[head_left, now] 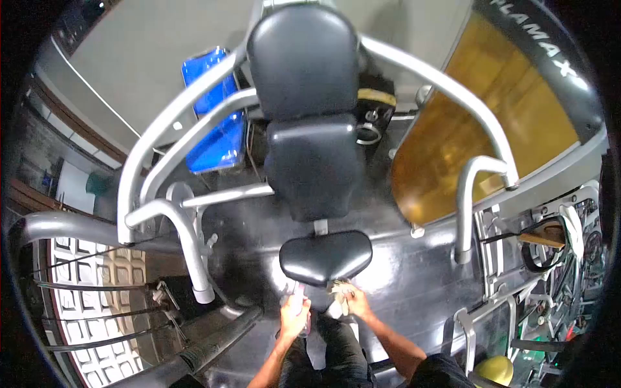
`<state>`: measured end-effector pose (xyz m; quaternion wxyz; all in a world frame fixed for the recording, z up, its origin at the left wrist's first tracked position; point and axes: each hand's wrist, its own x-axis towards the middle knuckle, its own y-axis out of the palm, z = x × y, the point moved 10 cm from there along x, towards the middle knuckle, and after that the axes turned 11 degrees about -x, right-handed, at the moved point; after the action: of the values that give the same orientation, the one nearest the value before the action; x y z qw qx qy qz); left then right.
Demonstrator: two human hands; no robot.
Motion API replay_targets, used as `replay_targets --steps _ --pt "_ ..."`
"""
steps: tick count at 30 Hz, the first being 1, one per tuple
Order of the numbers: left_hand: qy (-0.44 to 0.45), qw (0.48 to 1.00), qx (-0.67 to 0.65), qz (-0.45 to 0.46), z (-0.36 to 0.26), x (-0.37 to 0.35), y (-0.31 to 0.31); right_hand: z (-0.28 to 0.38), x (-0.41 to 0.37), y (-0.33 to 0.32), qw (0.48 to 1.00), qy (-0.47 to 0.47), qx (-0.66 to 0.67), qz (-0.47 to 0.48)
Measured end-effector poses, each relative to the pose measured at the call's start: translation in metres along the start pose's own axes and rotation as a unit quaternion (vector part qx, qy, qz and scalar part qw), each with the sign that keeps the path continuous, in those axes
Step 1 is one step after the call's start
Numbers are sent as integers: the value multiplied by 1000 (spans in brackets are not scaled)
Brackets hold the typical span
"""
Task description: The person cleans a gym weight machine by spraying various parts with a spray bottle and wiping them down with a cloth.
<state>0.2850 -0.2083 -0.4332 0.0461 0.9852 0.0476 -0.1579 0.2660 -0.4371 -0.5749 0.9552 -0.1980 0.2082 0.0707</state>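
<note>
My left hand (294,317) is closed around a pale, slim object, perhaps a bottle, whose top points toward the black seat pad (326,255). My right hand (352,301) grips a crumpled, light-coloured cloth (337,299) just below the front edge of that pad. Both hands are low in the view, above my dark-trousered legs, a short distance apart. Beyond the seat rises the black padded backrest (304,61) of an exercise machine.
Curved silver bars (446,81) arch out on both sides, with handles hanging left and right. A blue folding chair (217,142) stands behind at left. An amber panel (491,110) and gym equipment are at right; a yellow ball (495,371) is at lower right.
</note>
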Motion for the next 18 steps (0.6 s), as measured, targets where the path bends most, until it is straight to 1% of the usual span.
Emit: replay_targets --steps 1,2,3,5,7,8,9,11,12,13,15,16,17,18 --pt "2 1000 -3 6 -6 -2 6 12 -11 -11 996 33 75 -36" --pt "70 997 35 5 -27 -3 14 42 -20 -27 993 20 95 -63" --pt "56 998 -11 23 -57 -9 28 73 -32 -45 989 7 117 -89" --pt "111 993 21 44 -86 -12 43 118 -49 -71 985 1 125 -116" --pt "121 991 7 59 -114 -19 58 140 -67 -98 956 12 237 -172" --pt "117 991 -5 72 -127 -25 67 152 -72 -108 944 18 285 -163" --pt "122 989 -7 77 -142 -30 75 160 -77 -120 944 12 285 -169" --pt "142 981 -16 131 -179 -40 96 194 -84 -147 925 -68 321 -190" --pt "146 975 12 170 -197 -48 110 210 -89 -161 914 -92 351 -182" --pt "149 973 10 176 -205 -51 114 224 -94 -174 913 -96 350 -187" --pt "136 962 13 237 -213 -60 131 256 -113 -208 897 -155 336 -244" --pt "150 954 -16 258 -225 -64 138 266 -119 -220 890 -167 342 -250" --pt "151 952 -20 265 -232 -61 145 277 -123 -232 889 -168 338 -258" --pt "161 949 -45 268 -241 -61 147 286 -131 -244 870 -181 356 -288"
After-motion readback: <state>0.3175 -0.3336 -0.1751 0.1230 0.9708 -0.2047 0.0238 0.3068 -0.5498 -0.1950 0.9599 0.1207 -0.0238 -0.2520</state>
